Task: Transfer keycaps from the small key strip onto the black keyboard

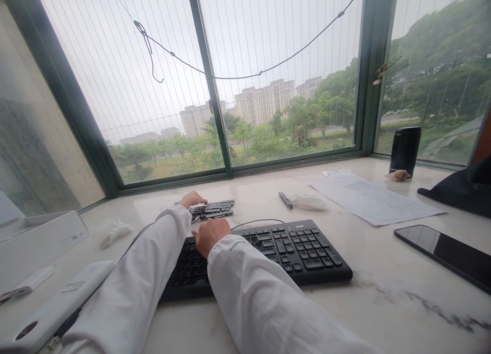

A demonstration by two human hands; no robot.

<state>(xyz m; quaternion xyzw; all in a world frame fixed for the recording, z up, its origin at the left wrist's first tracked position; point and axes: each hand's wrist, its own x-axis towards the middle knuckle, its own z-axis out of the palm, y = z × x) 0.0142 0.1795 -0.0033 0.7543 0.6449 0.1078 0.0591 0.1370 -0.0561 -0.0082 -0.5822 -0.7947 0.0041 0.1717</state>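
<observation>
left hand [192, 198] closed on small key panel [213, 209], right hand [209, 236] curled loosely on black keyboard [291, 249], marble windowsill desk [383, 303]

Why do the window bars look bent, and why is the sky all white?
Head view: the wide lens bows the window frame at the edges; the grey sky is washed out, the light is soft, shadows faint, and the phone screen shines with glare.

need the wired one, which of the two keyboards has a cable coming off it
The large black keyboard nearest the person; a thin cable arcs from its back edge. The small keypad under the left hand shows none.
</observation>
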